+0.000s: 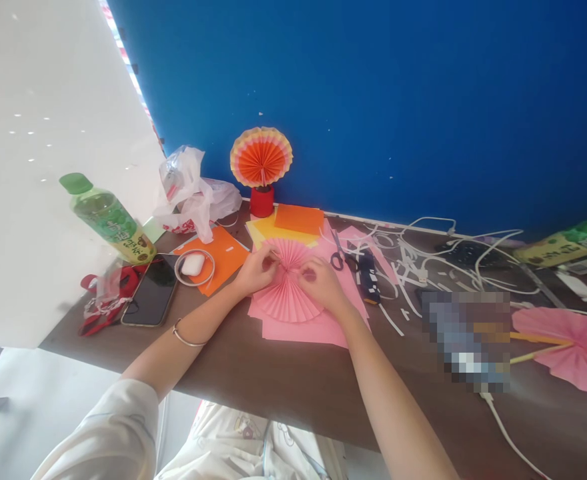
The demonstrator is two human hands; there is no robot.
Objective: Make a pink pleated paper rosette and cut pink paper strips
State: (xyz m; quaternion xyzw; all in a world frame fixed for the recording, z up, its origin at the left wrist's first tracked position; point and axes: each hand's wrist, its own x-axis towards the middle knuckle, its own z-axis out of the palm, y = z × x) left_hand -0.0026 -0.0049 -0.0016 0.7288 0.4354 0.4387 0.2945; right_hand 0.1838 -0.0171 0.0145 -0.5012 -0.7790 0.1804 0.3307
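Observation:
A pleated pink paper fan [289, 300] lies spread almost into a full circle on pink paper sheets [303, 332]. My left hand [259, 269] has its fingers closed on the fan's left side, close to the centre. From the right, my right hand [321, 283] pinches the pleats beside the middle. Behind them are yellow sheets [259, 230] and an orange sheet [299, 219]. Scissors [337, 257] rest just past my right hand. A finished orange, pink and yellow paper fan [261, 159] stands upright in a red holder [262, 202] against the wall.
At left are a tilted green bottle [111, 221], a phone [151, 293], a white earphone case [192, 265] and a plastic bag [186, 190]. To the right lie white cables [413, 250], paper strips [391, 320] and another pink fan [581, 347] with sticks. A blue wall [373, 100] borders the back.

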